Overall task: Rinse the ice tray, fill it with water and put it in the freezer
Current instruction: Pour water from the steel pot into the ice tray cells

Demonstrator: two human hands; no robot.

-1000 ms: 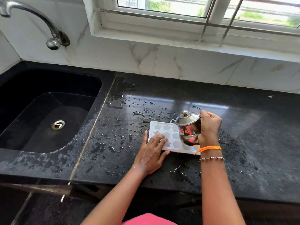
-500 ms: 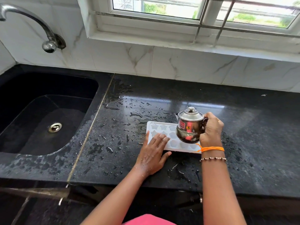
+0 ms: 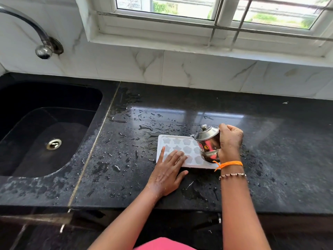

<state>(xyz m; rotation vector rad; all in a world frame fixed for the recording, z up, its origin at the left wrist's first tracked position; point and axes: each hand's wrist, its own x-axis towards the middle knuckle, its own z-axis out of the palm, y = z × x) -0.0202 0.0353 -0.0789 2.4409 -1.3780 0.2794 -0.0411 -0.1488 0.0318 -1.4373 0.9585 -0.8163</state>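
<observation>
The ice tray point(image 3: 182, 147) lies flat on the black desk point(image 3: 270, 141), about midway along it and nearer the front edge than the tiled wall. It is white, with rows of star-shaped pockets; whether the pockets hold water cannot be told.

The left hand point(image 3: 167, 173) rests palm down with fingers spread flat, its fingertips pressing the tray's front left corner while the heel of the hand sits on the desk. Its grip closes on nothing.

The right hand point(image 3: 229, 141) is curled tight around the handle side of a small steel pot point(image 3: 207, 141) with a knobbed lid. The pot is tilted towards the left, held over the right end of the tray, its spout over the far right pockets. No stream of water can be made out. An orange thread point(image 3: 228, 164) and a bead bracelet point(image 3: 232, 175) circle the right wrist.

Drops and small puddles of water point(image 3: 126, 134) cover the desk left of and behind the tray, and a wet patch lies in front of it by the front edge.

At the left end of the desk the black sink point(image 3: 45, 141) is sunk in, with a metal drain point(image 3: 53, 143) in its floor. A steel tap point(image 3: 36, 37) comes out of the wall above it. A window point(image 3: 216, 15) with bars runs along the wall behind the desk.
</observation>
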